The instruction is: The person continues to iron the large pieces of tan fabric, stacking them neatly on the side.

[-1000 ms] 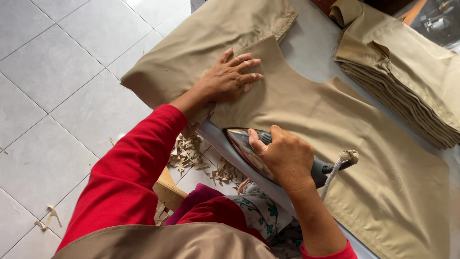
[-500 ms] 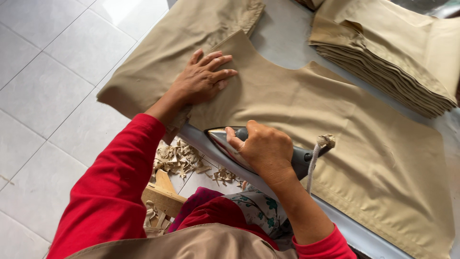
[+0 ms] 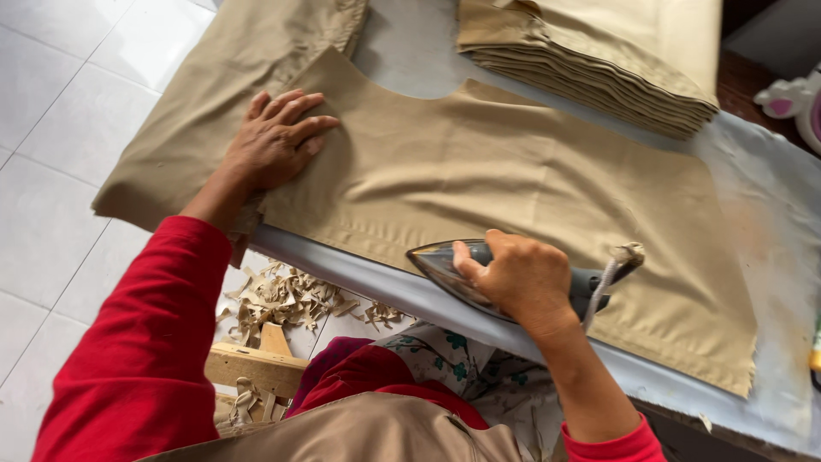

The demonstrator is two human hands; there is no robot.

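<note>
Your right hand (image 3: 513,278) grips the iron (image 3: 505,278) by its handle at the lower centre, nose pointing left along the near hem of the tan fabric panel (image 3: 513,171). Your left hand (image 3: 274,141) lies flat, fingers spread, pinning the panel's upper-left corner; the soleplate is probably touching cloth.

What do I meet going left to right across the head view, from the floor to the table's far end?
White tiled floor → left hand pressing the tan cloth → right hand gripping the iron → stack of folded tan cloth → bare table edge.
</note>
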